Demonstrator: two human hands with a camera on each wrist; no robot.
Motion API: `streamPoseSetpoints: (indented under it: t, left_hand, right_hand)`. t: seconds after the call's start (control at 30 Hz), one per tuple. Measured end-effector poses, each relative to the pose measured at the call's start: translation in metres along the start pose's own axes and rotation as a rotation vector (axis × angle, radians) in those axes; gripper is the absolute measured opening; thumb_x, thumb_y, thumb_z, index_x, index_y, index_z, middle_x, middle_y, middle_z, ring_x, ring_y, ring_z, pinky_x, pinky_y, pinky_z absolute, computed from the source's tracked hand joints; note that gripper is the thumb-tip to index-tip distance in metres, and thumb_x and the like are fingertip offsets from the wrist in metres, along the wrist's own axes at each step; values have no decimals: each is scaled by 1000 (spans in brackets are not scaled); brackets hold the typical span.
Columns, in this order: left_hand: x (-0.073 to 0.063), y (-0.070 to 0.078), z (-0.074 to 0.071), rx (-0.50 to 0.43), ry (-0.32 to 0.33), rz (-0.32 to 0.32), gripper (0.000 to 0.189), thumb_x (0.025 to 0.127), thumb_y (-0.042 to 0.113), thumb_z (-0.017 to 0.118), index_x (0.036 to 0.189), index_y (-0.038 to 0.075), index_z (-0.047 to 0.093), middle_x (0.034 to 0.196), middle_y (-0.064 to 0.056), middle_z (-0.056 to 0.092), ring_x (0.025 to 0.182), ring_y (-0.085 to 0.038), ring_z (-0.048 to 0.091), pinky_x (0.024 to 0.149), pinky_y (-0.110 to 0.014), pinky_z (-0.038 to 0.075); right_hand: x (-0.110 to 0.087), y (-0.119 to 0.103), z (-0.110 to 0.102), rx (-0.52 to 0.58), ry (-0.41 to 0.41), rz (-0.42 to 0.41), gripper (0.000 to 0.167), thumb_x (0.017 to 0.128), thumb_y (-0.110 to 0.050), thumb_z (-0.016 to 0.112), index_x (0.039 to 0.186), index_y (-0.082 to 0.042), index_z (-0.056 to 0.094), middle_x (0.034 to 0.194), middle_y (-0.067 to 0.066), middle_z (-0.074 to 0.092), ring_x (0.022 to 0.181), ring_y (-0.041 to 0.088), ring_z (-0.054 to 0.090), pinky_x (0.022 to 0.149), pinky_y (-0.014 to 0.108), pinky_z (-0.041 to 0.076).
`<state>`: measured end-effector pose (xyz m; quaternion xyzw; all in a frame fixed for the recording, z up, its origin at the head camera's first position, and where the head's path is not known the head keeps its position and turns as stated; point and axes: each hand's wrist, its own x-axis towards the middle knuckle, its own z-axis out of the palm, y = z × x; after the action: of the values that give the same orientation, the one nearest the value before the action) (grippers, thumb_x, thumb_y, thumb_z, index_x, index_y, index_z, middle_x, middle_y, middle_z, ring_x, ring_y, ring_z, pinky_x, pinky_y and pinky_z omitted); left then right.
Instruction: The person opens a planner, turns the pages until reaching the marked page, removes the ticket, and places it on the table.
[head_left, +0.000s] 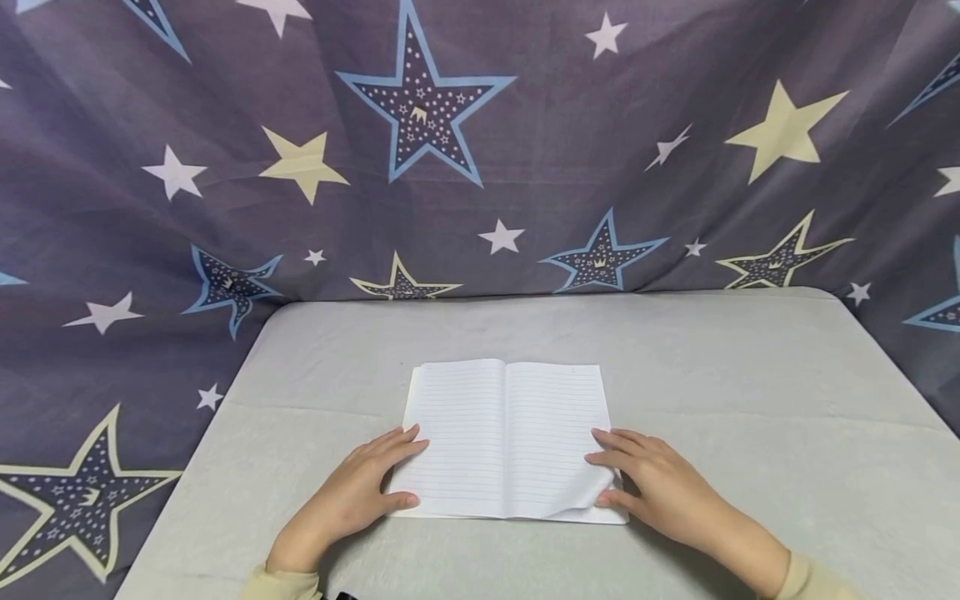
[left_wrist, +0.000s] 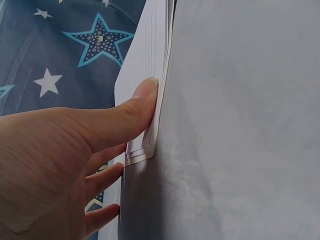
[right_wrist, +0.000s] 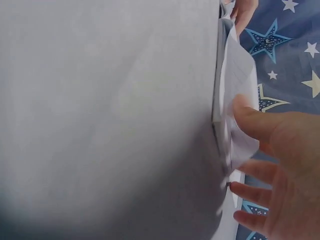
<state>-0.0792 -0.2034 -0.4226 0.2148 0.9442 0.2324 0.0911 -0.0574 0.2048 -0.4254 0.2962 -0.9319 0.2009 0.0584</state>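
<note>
A ruled notebook (head_left: 504,442) lies open, its lower-right page corner (head_left: 587,492) seemingly curled.

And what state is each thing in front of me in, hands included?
White lined-paper notebook: open, pages up.
Notebook's white right-hand page: lower outer corner lifted and curled.
Bare left hand: fingers apart, touching the notebook's left side.
Bare right hand: fingers apart, touching the curled page.
Light grey tabletop: faintly creased.
Dark star-print fabric: hanging, rippled.

White, faintly lined notebook (head_left: 461,442)
</note>
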Motion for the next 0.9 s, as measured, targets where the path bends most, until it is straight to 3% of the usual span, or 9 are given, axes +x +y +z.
streamPoseSetpoints:
  t: [0.17, 0.33, 0.47, 0.57, 0.67, 0.9]
  left_hand:
    - [0, 1, 0, -5, -1, -2, 71, 79, 32, 82, 142, 11, 55, 153, -9, 43, 141, -35, 36, 111, -61, 30]
    - [-1, 1, -1, -2, 3, 7, 70, 79, 34, 81, 141, 12, 55, 153, -9, 44, 141, -35, 37, 110, -61, 30]
    - [-1, 0, -1, 2, 9, 21, 70, 80, 34, 80, 141, 12, 55, 152, -9, 44, 140, -36, 37, 109, -62, 31]
    - [-1, 1, 0, 1, 11, 23, 70, 80, 34, 80, 142, 11, 55, 152, -9, 44, 141, -36, 37, 109, -62, 31]
    - [-2, 1, 0, -8, 10, 17, 70, 80, 34, 80, 142, 11, 55, 153, -9, 43, 141, -36, 36, 110, -62, 30]
    - [-5, -2, -1, -16, 36, 22, 68, 82, 32, 80, 141, 10, 55, 152, -12, 43, 139, -38, 38, 109, -62, 32]
  right_hand:
    - [3, -8, 0, 44, 65, 120, 63, 77, -35, 84, 131, -10, 62, 143, 16, 52, 125, 38, 54, 99, 58, 45]
    - [9, -22, 1, 173, 98, 247, 92, 80, -43, 81, 149, 0, 37, 150, 22, 43, 132, 41, 46, 103, 59, 41]
    - [15, -35, 1, 243, 79, 292, 92, 84, -48, 76, 153, -4, 34, 147, 15, 49, 133, 36, 47, 106, 55, 40]
    - [20, -47, 2, 248, 58, 262, 85, 85, -44, 76, 152, -9, 38, 148, 9, 49, 133, 32, 48, 107, 54, 40]
    - [25, -63, 4, 210, 53, 176, 81, 86, -43, 75, 151, -9, 40, 148, 9, 50, 131, 32, 50, 106, 53, 42]
    - [30, -99, 15, 159, -10, -27, 72, 94, -55, 59, 150, -12, 43, 152, 6, 45, 131, 23, 51, 103, 47, 45]
